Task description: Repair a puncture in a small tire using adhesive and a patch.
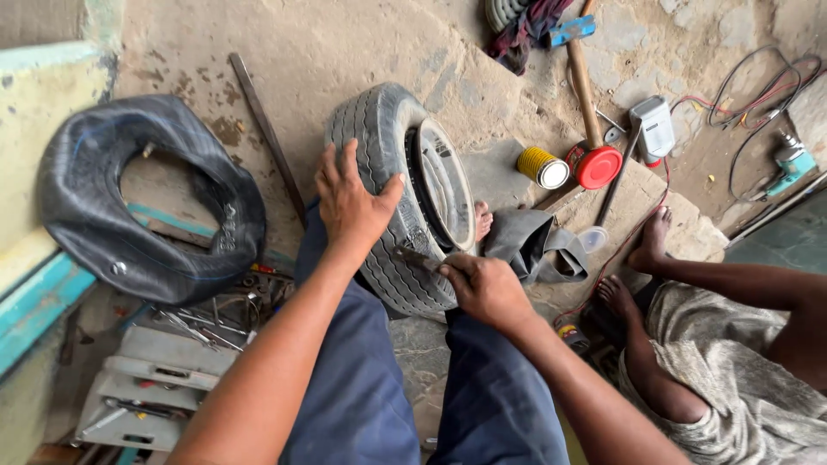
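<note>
A large black rubber inner tube (146, 207), slack and folded into a lopsided ring with a metal valve, leans against the painted wall at left. Between the person's knees stands a small grey tyre (392, 172), upright, its ribbed tread dusty, mounted on a pale metal rim (446, 185). The left hand (351, 202) lies flat on the tread, fingers spread. The right hand (485, 288) is closed around a dark flat metal tool (416, 257), its tip at the tyre's sidewall; the handle is hidden in the fist. A second, limp inner tube (534, 245) lies crumpled just beside the tyre. Another person's bare feet (637, 267) show at right, body cut off. Spanners (194, 327) lie jumbled, hard to separate.
</note>
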